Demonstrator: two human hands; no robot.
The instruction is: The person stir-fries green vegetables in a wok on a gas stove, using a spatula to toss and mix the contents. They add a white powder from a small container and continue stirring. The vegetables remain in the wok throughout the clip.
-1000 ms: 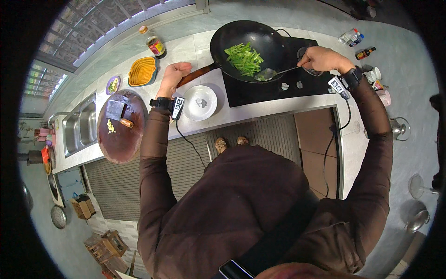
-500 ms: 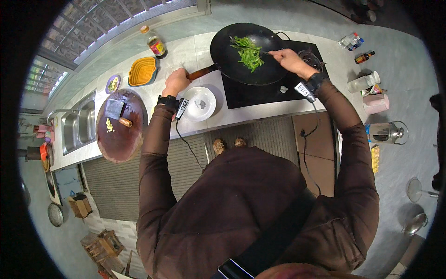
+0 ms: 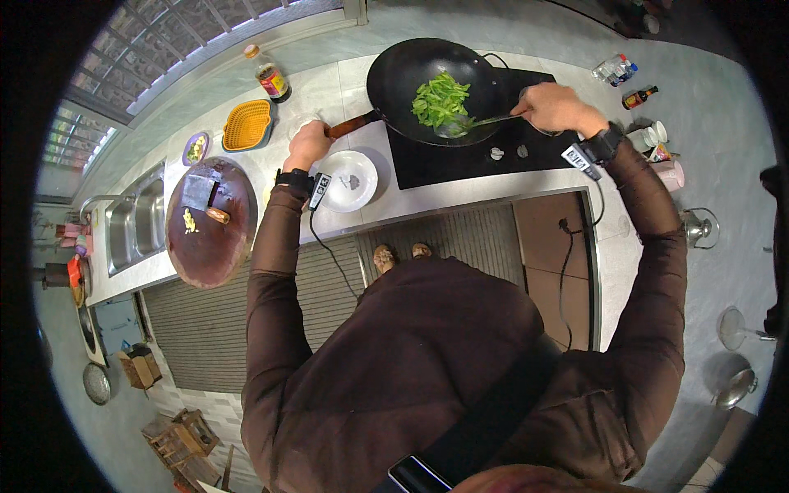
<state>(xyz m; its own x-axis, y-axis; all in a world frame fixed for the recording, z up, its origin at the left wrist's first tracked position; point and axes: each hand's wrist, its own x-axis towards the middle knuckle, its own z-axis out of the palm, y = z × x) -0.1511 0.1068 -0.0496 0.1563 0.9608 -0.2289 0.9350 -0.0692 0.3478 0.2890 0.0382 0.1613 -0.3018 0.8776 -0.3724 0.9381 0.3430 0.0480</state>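
A black wok (image 3: 411, 66) sits on the stove, and my left hand (image 3: 309, 145) is closed round the end of its wooden handle (image 3: 352, 126). Something whitish shows beside that hand, too unclear to name. My right hand (image 3: 552, 109) grips a metal spatula (image 3: 493, 120) by its handle, to the right of the wok. The spatula's blade rests low in the wok, at the near edge of a heap of cut green vegetables (image 3: 441, 99). Just right of my left wrist stands a white plate (image 3: 345, 200) with a grey pattern in its middle.
Left of my left arm lies a round chopping board (image 3: 185, 259) bearing a cleaver (image 3: 200, 191) and chopped pale bits. Behind it are a small purple bowl (image 3: 196, 149), a yellow basket (image 3: 246, 125) and a sauce bottle (image 3: 272, 82). The black stove (image 3: 444, 168) has knobs in front.
My right hand has moved right and nearer me, drawing the spatula to the wok's near side. The greens are gathered into a tighter heap. My left hand stays on the handle.
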